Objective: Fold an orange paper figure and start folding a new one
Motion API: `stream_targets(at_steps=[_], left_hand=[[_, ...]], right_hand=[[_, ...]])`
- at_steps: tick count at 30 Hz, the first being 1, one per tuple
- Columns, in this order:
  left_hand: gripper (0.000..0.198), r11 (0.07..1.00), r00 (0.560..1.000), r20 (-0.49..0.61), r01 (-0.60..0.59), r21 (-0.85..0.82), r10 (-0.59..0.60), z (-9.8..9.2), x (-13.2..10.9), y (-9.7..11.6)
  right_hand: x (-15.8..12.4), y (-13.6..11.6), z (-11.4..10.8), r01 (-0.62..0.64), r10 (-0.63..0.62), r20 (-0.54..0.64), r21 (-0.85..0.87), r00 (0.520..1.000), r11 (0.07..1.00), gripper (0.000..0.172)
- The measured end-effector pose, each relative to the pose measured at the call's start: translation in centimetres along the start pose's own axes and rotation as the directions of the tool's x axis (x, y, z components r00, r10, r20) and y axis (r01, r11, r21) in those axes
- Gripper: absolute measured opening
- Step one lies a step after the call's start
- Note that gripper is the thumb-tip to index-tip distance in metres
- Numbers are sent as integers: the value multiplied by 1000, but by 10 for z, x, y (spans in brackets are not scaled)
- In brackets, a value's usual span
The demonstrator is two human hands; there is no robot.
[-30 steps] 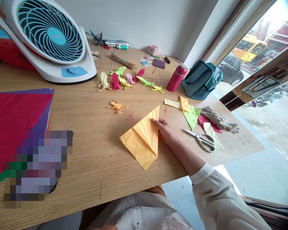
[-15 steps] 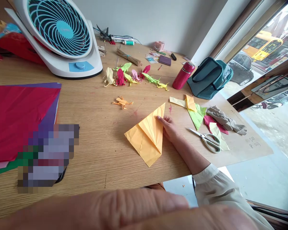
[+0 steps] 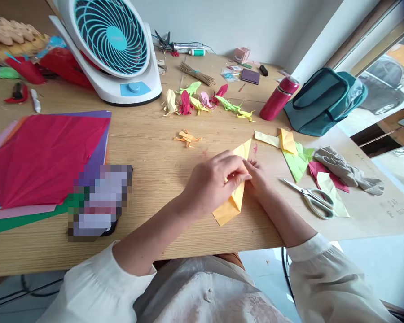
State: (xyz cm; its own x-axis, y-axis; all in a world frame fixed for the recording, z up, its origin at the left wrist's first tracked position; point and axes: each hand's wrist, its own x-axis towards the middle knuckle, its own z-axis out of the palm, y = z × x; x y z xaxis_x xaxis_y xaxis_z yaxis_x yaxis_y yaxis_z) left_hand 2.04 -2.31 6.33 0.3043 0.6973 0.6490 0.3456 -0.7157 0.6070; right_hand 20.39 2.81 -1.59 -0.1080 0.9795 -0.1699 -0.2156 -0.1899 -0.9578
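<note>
A yellow-orange sheet of origami paper [image 3: 228,214], creased and folded, lies near the table's front edge. My left hand [image 3: 217,179] reaches over it, with thumb and fingers pinched on its upper part and covering much of the sheet. Along the paper's right side my right hand [image 3: 258,180] grips the edge, its fingertips meeting those of the left. Beyond my hands sits a small orange origami frog [image 3: 187,138]. White-handled scissors [image 3: 311,197] lie to the right of my right forearm.
Several folded paper animals [image 3: 198,103] stand farther back beside a white fan [image 3: 121,85]. At left are stacked coloured sheets [image 3: 50,157] and a blurred-out phone [image 3: 101,202]. A red flask [image 3: 279,98], teal bag [image 3: 325,101], paper scraps [image 3: 298,159] and grey glove [image 3: 348,170] occupy the right.
My left hand has gone from close in front of the camera down onto the yellow-orange paper. My right hand keeps its hold at the edge. The view has swung left.
</note>
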Motion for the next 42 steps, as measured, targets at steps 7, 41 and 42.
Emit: stream_targets(at_steps=[7,41,42], left_hand=[[30,944,940,-109,315,-100,-325,13,-12,-52],[29,796,799,168,597,-104,-577,5,-20,-87],[28,804,806,170,586,-98,-567,4,-19,-86]], right_hand=[[3,1,0,0,1,-13,82,1000,997,30],[-7,-2,14,72,-65,108,-54,992,996,36],[-7,-2,14,70,-63,115,-61,991,996,36]])
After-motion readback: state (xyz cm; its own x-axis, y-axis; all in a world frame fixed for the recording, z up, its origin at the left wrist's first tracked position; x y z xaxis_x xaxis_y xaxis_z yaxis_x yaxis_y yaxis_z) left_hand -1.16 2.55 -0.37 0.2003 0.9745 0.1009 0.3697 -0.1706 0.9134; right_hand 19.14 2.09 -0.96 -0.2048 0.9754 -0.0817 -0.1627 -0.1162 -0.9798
